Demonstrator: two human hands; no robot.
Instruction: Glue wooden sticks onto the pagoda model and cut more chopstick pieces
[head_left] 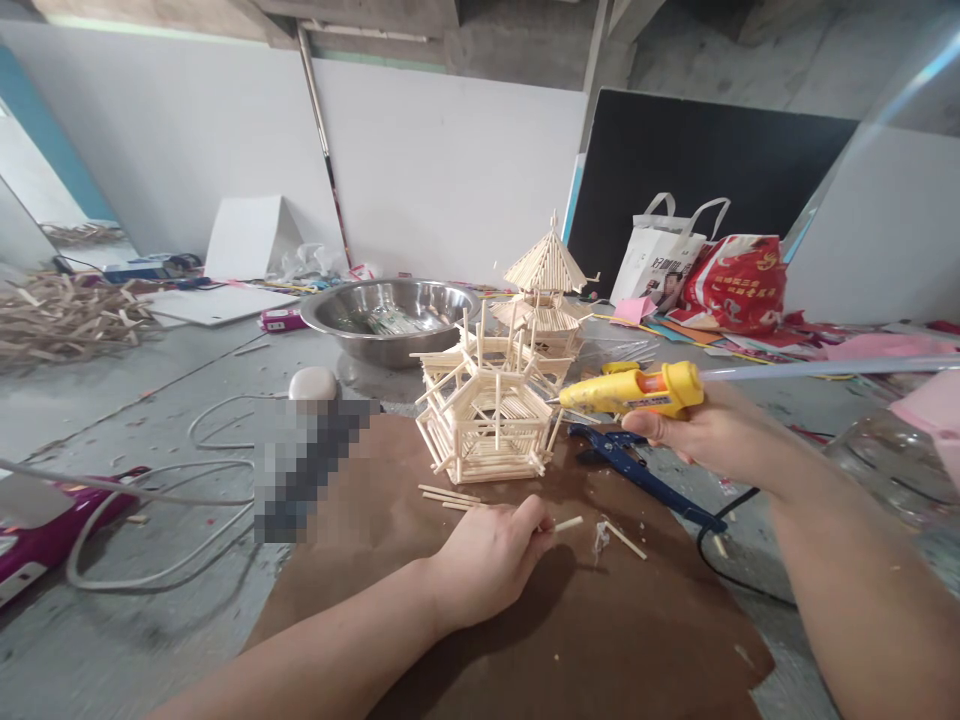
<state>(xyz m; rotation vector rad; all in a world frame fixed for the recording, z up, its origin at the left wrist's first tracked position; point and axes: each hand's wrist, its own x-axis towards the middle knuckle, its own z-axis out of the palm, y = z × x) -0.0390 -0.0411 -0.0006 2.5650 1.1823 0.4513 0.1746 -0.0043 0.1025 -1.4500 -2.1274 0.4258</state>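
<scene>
My right hand grips a yellow hot glue gun with a long clear glue stick out of its back. Its nozzle points left, at the right side of a small wooden-stick model with railings and upright posts; whether it touches cannot be told. Over the brown board, my left hand is closed on a short wooden stick, whose end pokes out to the right. Loose sticks lie between that hand and the model. Another stick rests to the right beside a blob of glue.
Behind the model stand a stick pagoda with a pointed roof and a steel basin. Blue-handled cutters lie under my right hand. A white cable loops at left. Bags stand at back right.
</scene>
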